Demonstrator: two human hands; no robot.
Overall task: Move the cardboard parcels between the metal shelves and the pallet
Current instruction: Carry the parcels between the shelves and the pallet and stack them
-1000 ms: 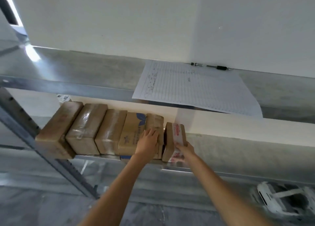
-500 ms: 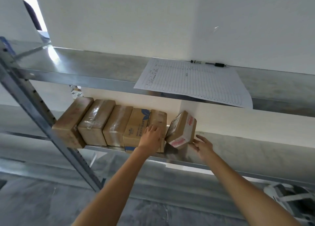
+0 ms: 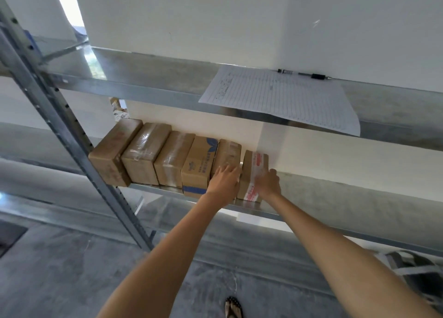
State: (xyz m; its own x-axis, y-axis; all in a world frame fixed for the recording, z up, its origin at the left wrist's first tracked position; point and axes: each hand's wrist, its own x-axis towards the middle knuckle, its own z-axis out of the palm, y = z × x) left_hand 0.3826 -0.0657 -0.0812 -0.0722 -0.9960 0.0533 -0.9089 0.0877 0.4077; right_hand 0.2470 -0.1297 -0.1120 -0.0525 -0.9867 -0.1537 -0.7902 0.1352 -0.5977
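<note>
Several brown cardboard parcels stand side by side on the middle metal shelf (image 3: pixel 311 188). The rightmost parcel (image 3: pixel 253 166) has red-and-white tape and stands upright at the row's end. My right hand (image 3: pixel 268 184) lies against its right face with the fingers spread flat. My left hand (image 3: pixel 224 182) presses flat on the front of the neighbouring taped parcel (image 3: pixel 229 152), next to a parcel with blue print (image 3: pixel 200 164). Neither hand curls around a parcel.
A lined paper sheet (image 3: pixel 282 97) overhangs the upper shelf, with pens (image 3: pixel 304 74) behind it. A perforated steel upright (image 3: pixel 62 126) slants down at the left. The concrete floor lies below, with my sandalled foot (image 3: pixel 233 307) and a white object (image 3: pixel 412 267) at the right.
The red-taped parcel was tilted half a second ago with my right hand off it; it now stands upright against the row, with my right hand on its side. The view shifted right.
</note>
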